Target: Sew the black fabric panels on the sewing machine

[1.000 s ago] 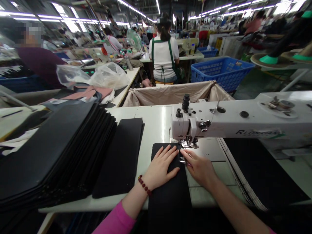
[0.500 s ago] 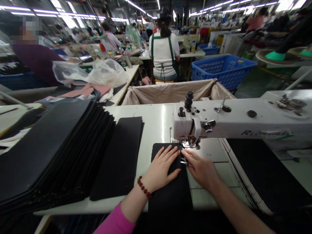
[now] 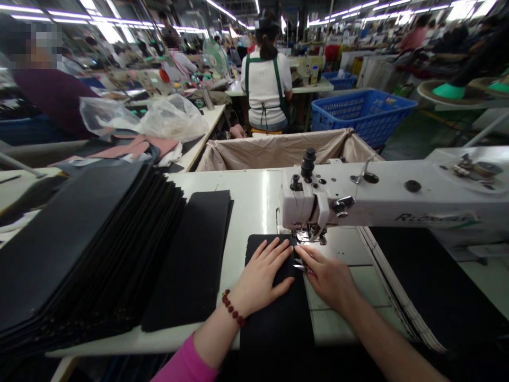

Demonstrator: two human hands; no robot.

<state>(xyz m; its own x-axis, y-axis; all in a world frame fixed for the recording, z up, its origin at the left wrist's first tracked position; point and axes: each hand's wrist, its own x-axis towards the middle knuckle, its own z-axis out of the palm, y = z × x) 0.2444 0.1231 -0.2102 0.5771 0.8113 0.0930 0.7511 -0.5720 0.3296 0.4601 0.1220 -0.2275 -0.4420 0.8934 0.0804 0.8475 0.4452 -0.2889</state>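
My left hand (image 3: 264, 276) lies flat with spread fingers on a black panel (image 3: 278, 329). The panel's far edge is at the presser foot (image 3: 308, 234) of a white sewing machine (image 3: 377, 191). At the panel's right edge, close to the foot, my right hand (image 3: 332, 278) is curled around small scissors (image 3: 299, 266), whose blades point left over the panel. The fingertips of both hands nearly meet just in front of the foot. The scissors' handles are mostly hidden in my right hand.
A tall stack of black panels (image 3: 79, 228) fills the left, with a lower pile (image 3: 189, 260) beside it. More panels (image 3: 437, 281) lie under the machine arm. Beyond the table are a cloth-lined bin (image 3: 274, 151), a blue basket (image 3: 361, 114) and a seated person (image 3: 265, 85).
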